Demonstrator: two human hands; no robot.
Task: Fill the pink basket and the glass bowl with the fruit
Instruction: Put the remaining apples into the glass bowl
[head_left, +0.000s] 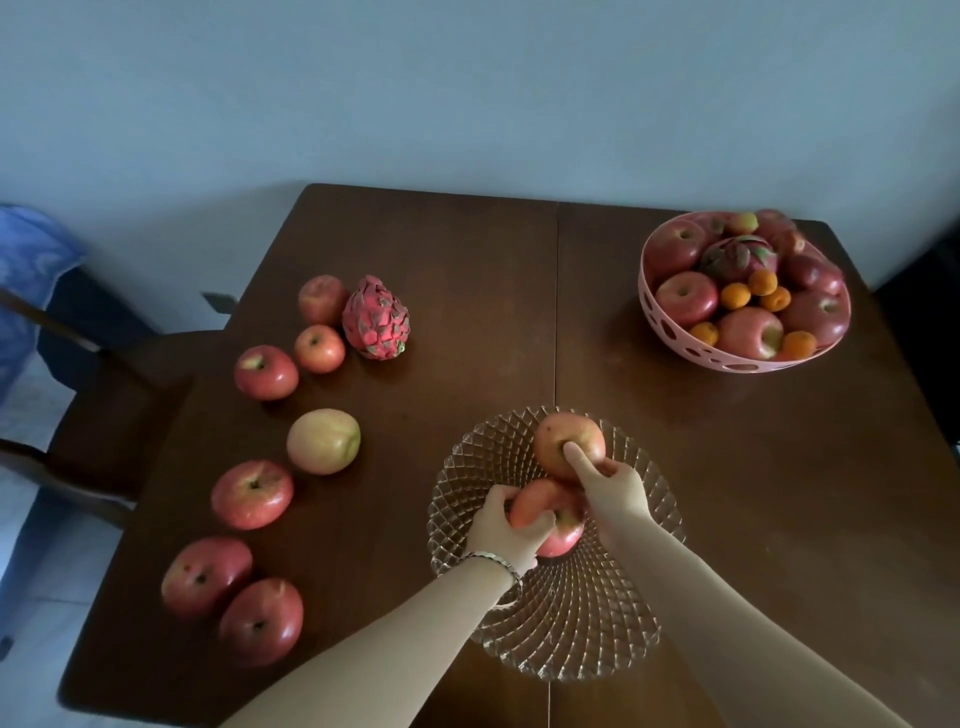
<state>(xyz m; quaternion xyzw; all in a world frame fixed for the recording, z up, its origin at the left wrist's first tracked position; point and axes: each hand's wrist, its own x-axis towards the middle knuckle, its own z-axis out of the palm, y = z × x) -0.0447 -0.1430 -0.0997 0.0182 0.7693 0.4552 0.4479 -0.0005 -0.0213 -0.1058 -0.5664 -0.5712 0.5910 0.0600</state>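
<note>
A dark brown wooden counter (467, 291), with a seam running down its middle, stands against a plain pale blue-grey wall (467, 93). Off the counter's edge, far left of my left hand, is a dark chair (104, 405) with a blue cloth (31, 270) draped behind it.

Both my hands reach into the glass bowl (571, 639), a diamond-cut dish right in front of me. My left hand (506, 530), with a bracelet (493, 560) at the wrist, curls round the near apple (563, 535). My right hand (613, 488) grips the far apple (561, 441), the forefinger laid across its top. The two apples touch.

Left of my left hand, seven loose apples (252, 494) lie in a curved line on the counter; one of them is a pale yellow apple (323, 441). One dragon fruit (375, 318) lies at the far end.

Well beyond and to the right of my right hand sits the pink basket (670, 332), heaped with fruit. It holds five small oranges (735, 296), a second dragon fruit (737, 254), and red basket apples (685, 299), too crowded to count.
</note>
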